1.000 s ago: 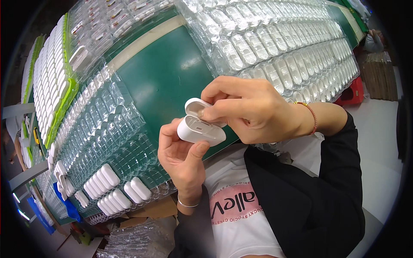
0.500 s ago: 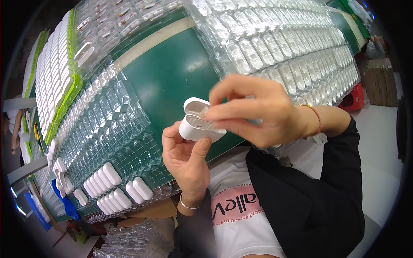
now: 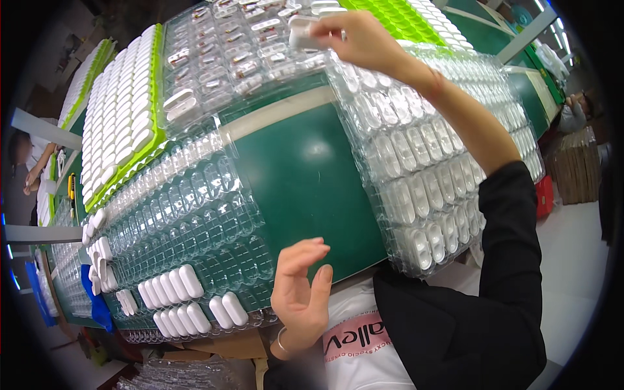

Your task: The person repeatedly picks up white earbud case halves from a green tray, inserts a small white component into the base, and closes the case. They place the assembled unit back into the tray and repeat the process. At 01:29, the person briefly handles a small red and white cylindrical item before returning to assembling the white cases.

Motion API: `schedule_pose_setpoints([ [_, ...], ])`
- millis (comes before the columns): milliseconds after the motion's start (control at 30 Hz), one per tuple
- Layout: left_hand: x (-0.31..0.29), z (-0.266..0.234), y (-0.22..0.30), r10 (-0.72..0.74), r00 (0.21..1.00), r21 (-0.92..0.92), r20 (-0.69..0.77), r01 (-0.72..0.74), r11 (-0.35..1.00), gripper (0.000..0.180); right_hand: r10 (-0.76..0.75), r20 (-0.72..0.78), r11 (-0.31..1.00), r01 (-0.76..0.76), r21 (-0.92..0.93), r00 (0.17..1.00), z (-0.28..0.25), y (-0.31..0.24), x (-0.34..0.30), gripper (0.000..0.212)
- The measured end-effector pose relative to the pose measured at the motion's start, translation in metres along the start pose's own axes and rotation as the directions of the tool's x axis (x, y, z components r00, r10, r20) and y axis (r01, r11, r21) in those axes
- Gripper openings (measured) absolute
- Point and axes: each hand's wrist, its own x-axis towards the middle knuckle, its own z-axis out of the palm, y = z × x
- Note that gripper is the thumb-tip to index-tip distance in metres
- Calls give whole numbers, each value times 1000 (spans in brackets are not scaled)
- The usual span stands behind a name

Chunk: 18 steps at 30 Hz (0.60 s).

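Note:
At the far side of the bench, the fingers of my right hand (image 3: 354,40) are closed on the edge of a white earbud case piece (image 3: 300,34), which looks hollow. It is held above the far tray of parts, and its other details are blurred. Near the front edge my left hand (image 3: 302,283) is empty, its fingers curved and apart from the thumb. White earbud case shells fill the clear plastic tray (image 3: 383,188) below my right arm. An open white case (image 3: 180,104) lies on the clear tray at the far left.
Green trays of white shells (image 3: 120,110) stand at the far left. A clear blister tray (image 3: 188,195) covers the left bench, with closed white cases (image 3: 170,286) near its front edge. A blue cloth (image 3: 94,299) hangs beside them. Green bench top (image 3: 312,175) lies between the trays.
The open white case has left my left hand, which is now empty and lower. My right hand has moved from it to the far side, where it holds a white piece. The view has shifted.

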Motion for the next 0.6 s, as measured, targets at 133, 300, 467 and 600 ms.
schedule_pose_setpoints([
  [133, -1, -5, 3, -14, 998, 31, -55, 16, 999, 18, 82, 16, 974, -77, -212, 997, 28, 67, 60, 20],
  [300, 2, -12, 4, -46, 995, 54, -91, 51, 997, 16, 114, 122, 918, -58, -392, 986, 66, 103, 85, 18],
  [467, 8, -15, 3, -73, 994, 41, -86, 77, 996, 15, 124, 101, 923, -78, -377, 987, 79, 112, 84, 16],
  [600, 11, -13, 2, -92, 995, 49, -45, 94, 994, 15, 169, 6, 936, -158, -313, 986, 77, 114, 93, 17],
])
